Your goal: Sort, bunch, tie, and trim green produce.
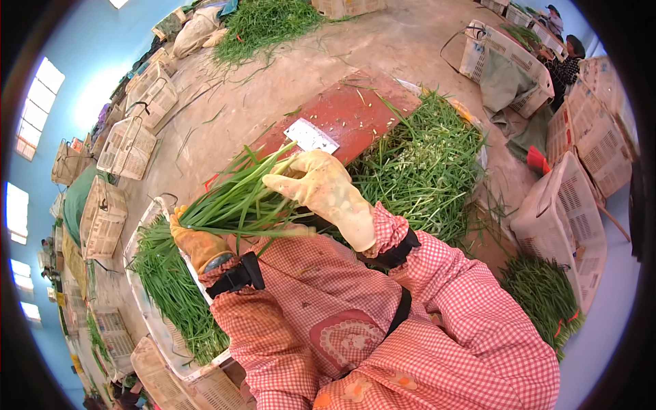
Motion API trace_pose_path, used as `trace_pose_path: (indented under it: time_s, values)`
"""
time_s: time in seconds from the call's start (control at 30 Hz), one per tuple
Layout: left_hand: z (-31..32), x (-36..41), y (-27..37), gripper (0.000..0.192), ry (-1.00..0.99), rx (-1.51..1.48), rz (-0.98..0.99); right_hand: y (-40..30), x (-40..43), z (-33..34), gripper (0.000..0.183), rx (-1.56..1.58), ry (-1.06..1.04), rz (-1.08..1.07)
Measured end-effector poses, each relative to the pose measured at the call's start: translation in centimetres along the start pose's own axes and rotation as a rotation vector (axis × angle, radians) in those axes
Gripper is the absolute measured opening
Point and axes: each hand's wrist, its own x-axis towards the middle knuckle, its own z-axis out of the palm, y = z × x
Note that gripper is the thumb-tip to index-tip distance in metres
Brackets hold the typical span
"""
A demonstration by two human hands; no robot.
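My left hand (201, 240), in an orange-stained rubber glove, grips a loose bunch of long green leafy stalks (236, 192), which look like garlic chives. On the right side of that bunch, my right hand (323, 190) wears a cream rubber glove, its thumb and fingers around some stalks near their pale ends. Just beyond the right glove, a white flat rectangular piece (311, 136) lies on a red board (353, 115) strewn with small trimmings. A large heap of cut greens and trimmings (425, 169) spreads beside the board. Part of the bunch hides the board's near left corner.
By my left arm stands a white crate (148, 307) holding green stalks. Tied greens (540, 300) lie at right near an upright plastic crate (564, 230). Another heap of greens (271, 25) is on the concrete floor ahead. Crates (128, 146) line the left; people (569, 61) sit far right.
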Motion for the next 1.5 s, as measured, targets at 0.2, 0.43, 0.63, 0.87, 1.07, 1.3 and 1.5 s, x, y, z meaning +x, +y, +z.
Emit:
trace_pose_path:
  time_s: [0.2, 0.43, 0.63, 0.87, 1.07, 1.3, 1.5]
  values:
    - [1.7, -2.7, 1.4, 0.030, 0.103, 0.014, 0.074, -0.5, -0.3, -0.1, 0.025, -0.032, -0.060, -0.088]
    - [1.7, -1.7, 1.3, 0.027, 0.070, -0.039, -0.075, -0.4, -0.7, -0.1, 0.017, -0.116, -0.199, -0.010]
    - [0.0, 1.0, -0.2, 0.027, 0.088, -0.045, -0.045, -1.1, -1.4, -0.5, 0.014, 0.018, -0.262, 0.000]
    - [-1.7, 3.1, -0.9, 0.023, 0.001, -0.082, -0.096, -2.0, -3.0, -2.1, 0.016, 0.158, -0.091, 0.048]
    - [0.5, 0.5, -0.1, 0.019, -0.069, 0.009, -0.052, 3.5, -5.2, -9.1, 0.010, -0.336, 0.089, -0.159]
    - [0.2, 0.0, 0.4, 0.023, -0.079, 0.065, -0.023, 0.5, -6.0, -6.2, 0.024, -0.521, 0.154, -0.442]
    - [0.1, -1.2, 0.7, 0.028, -0.169, 0.094, -0.072, -0.9, 1.1, 1.4, 0.039, -1.196, 0.102, -0.669]
